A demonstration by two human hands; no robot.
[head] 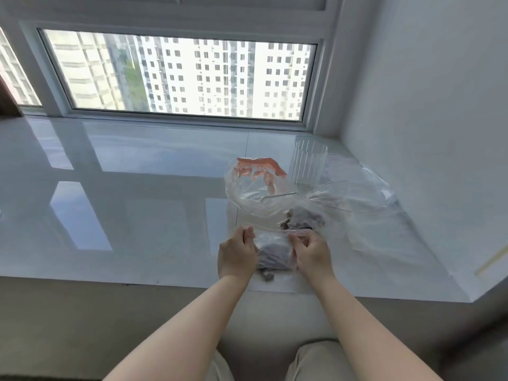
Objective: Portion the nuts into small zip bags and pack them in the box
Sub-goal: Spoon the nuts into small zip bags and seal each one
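Note:
A small clear zip bag (275,250) with dark nuts in it lies near the front edge of the white sill. My left hand (237,254) pinches its upper left corner and my right hand (312,254) pinches its upper right corner. Behind it stands a large open clear bag (255,188) with orange print, and a few dark nuts (299,217) show at its base. Two loose nuts (266,276) lie just in front of the small bag. No box can be made out.
A clear ribbed plastic cup (309,166) stands behind the big bag. Flat empty zip bags (365,193) lie spread to the right, by the white wall (439,133). The glossy white sill (123,202) stretches left below the window (178,75).

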